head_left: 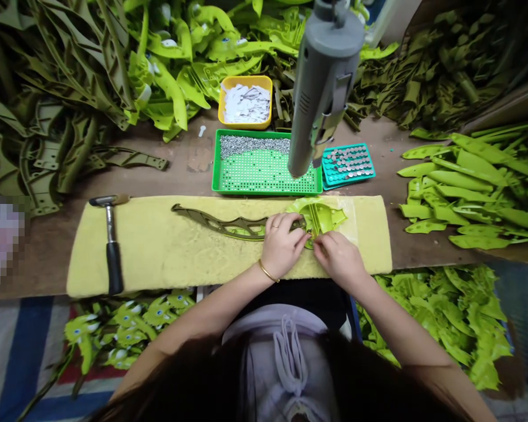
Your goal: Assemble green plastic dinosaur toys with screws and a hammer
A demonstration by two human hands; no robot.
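A long, curved olive-green plastic part (217, 224) lies on the yellow padded cloth (158, 264). My left hand (282, 245), with a gold bangle at the wrist, has its fingers closed over the right end of this part. There it meets a bright green plastic shell (330, 215), hollow side up. At the lower edge of the shell, my right hand (339, 258) is closed in a pinch, its fingertips close to those of my left. Whatever lies between the right fingertips is too small or hidden to make out.
A hammer (111, 243) rests on the cloth's left side. Behind stand a green tray (268, 190) of small metal pieces, a teal tray (352, 164) of round pieces and a yellow tub (245, 124). A grey electric screwdriver (321, 88) hangs overhead. Plastic parts (479, 187) are heaped around.
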